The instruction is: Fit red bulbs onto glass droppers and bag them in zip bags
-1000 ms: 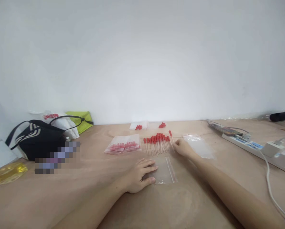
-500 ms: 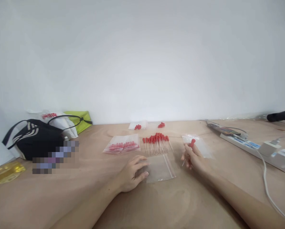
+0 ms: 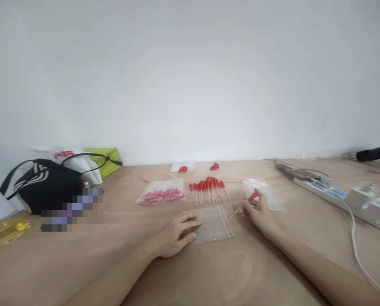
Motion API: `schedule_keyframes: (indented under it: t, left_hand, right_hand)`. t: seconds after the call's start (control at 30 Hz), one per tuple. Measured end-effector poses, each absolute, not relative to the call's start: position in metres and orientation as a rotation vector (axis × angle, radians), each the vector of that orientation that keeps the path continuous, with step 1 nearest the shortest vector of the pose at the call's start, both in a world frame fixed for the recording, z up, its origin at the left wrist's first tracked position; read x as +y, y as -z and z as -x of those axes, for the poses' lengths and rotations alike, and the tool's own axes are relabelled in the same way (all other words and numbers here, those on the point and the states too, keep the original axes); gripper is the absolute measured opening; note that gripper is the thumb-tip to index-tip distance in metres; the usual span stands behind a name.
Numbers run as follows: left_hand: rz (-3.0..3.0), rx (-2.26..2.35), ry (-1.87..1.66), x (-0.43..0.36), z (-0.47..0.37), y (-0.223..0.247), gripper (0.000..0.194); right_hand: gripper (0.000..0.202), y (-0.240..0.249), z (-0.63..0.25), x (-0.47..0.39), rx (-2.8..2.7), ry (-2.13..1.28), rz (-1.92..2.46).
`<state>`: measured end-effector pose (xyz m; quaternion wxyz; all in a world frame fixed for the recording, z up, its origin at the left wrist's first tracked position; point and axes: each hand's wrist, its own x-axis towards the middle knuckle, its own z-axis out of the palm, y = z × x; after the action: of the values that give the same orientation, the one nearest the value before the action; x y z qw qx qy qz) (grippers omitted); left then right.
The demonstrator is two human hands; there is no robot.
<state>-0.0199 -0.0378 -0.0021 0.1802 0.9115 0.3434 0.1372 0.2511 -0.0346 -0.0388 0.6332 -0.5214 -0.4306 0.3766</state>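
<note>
A clear zip-lock bag (image 3: pixel 212 225) lies flat in front of me, its zip edge to the right. My left hand (image 3: pixel 178 233) rests on the bag's left side with fingers apart. In my right hand (image 3: pixel 258 210) is a dropper (image 3: pixel 252 196) with a red rubber bulb, pinched near the bulb. Its thin clear tip points down and left, close to the bag's zip edge. Beyond the bag lies a row of several red-bulbed droppers (image 3: pixel 210 182), tips toward me. Left of them, flat bags of red bulbs (image 3: pixel 162 193) lie together.
Two small groups of loose red bulbs (image 3: pixel 214 166) lie near the wall. More clear bags (image 3: pixel 262 193) lie beyond my right hand. A power strip (image 3: pixel 349 202) with chargers and a white cable (image 3: pixel 353 244) runs along the right. A black bag (image 3: pixel 51 187) stands at the left.
The dropper in my right hand has turned from nearly upright to slanted, its tip swinging left toward the bag. My left hand has stayed on the bag, its fingers slightly more outstretched.
</note>
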Motion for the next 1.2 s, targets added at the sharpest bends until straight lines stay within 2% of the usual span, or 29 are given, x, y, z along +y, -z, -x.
schedule_keyframes:
  t: [0.13,0.3,0.4,0.87,1.07,1.2]
  left_hand:
    - [-2.609,0.98,-0.358,-0.037,0.02,0.003,0.035]
    - [-2.597,0.982,-0.364,-0.036,0.022,0.005,0.043]
    - [-2.587,0.985,-0.38,-0.036,0.023,0.007,0.046]
    - [-2.572,0.934,-0.396,-0.036,0.019,0.005,0.042]
    - [-2.574,0.897,-0.386,-0.035,0.016,0.002,0.042]
    - [-2.566,0.883,-0.362,-0.034,0.016,0.001,0.042]
  right_hand:
    - [0.075,0.038,-0.241,-0.038,-0.994,-0.909,1.159]
    - [0.048,0.038,-0.237,-0.041,-0.965,-1.144,1.057]
    - [0.04,0.036,-0.238,-0.044,-0.999,-1.26,0.973]
    - [0.031,0.033,-0.24,-0.043,-1.561,-1.214,1.127]
    - [0.031,0.027,-0.233,-0.047,-1.528,-1.405,0.966]
    - [0.028,0.028,-0.233,-0.045,-1.518,-1.381,0.905]
